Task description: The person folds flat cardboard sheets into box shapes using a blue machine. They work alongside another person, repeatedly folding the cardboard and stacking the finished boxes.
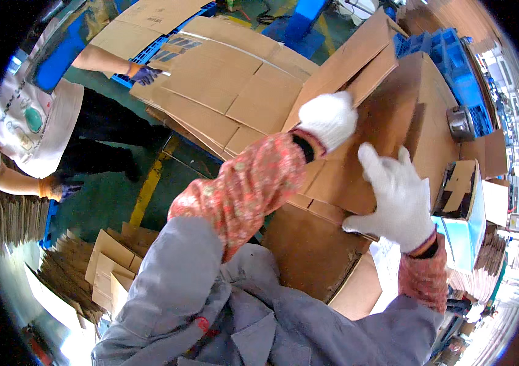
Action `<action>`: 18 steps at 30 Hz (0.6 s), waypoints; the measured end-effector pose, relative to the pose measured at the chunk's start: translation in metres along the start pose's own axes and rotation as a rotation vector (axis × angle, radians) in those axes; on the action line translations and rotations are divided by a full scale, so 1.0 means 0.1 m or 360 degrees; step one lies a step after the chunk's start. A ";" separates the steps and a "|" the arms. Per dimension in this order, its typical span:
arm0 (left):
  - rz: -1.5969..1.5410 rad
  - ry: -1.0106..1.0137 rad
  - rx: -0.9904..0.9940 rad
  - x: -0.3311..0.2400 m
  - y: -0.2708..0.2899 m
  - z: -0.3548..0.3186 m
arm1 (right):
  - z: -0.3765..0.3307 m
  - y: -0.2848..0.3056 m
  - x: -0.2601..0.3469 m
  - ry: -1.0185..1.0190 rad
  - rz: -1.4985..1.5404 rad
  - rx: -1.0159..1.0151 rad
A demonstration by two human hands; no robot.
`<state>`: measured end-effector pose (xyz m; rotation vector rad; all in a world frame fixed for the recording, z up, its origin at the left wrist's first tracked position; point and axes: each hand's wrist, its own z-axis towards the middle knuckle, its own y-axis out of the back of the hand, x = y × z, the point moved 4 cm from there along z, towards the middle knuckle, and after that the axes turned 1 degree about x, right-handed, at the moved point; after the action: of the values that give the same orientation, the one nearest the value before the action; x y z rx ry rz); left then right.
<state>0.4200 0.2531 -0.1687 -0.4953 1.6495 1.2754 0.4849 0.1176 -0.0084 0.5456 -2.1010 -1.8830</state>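
My left hand [329, 122], in a white knitted glove, is over the raised flap [349, 61] of a large brown cardboard box [376, 137]. Its fingers are turned away and blurred, so their grip cannot be made out. To the right and nearer, my right hand [396, 198] wears a matching glove. Its fingers and thumb are spread over the box's near side, with nothing held in them. Patterned reddish sleeve covers [247, 183] reach to both wrists. Below the hands lies a lower brown cardboard panel [308, 253].
Flattened cardboard boxes [216, 79] are stacked at the far left on a blue plastic pallet [143, 55]. A co-worker's dark-gloved hand [144, 74] touches that stack's edge. Blue crates [448, 61] and a roll of tape [461, 123] are at right. Folded cardboard [110, 268] stands at lower left.
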 end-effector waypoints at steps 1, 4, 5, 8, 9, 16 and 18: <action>-0.0012 -0.0005 0.0007 -0.05 -0.01 0.06 | -0.03 -0.02 0.06 0.0033 -0.0139 0.0149; -0.0037 -0.0013 0.0038 -0.16 -0.10 0.15 | -0.05 -0.12 0.14 0.0145 -0.0388 0.0334; -0.0041 -0.0016 0.0052 -0.19 -0.13 0.16 | -0.05 -0.16 0.15 0.0171 -0.0444 0.0357; -0.0034 -0.0004 0.0093 -0.14 -0.17 0.06 | -0.08 -0.37 0.14 0.0243 -0.0554 0.0657; -0.0035 -0.0002 0.0115 -0.10 -0.18 0.00 | -0.09 -0.37 0.18 0.0366 -0.0465 0.0579; 0.0038 0.0372 0.0245 0.89 0.24 -1.06 | -0.45 -0.03 1.07 0.0563 0.0037 0.0970; 0.0124 0.0295 0.0201 1.30 0.28 -1.54 | -0.33 0.07 1.02 0.0928 0.0497 0.1094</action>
<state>0.2716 0.1546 -0.2662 -0.4880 1.9080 1.2018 0.4072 0.0432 -0.0026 0.7349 -2.1925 -0.6820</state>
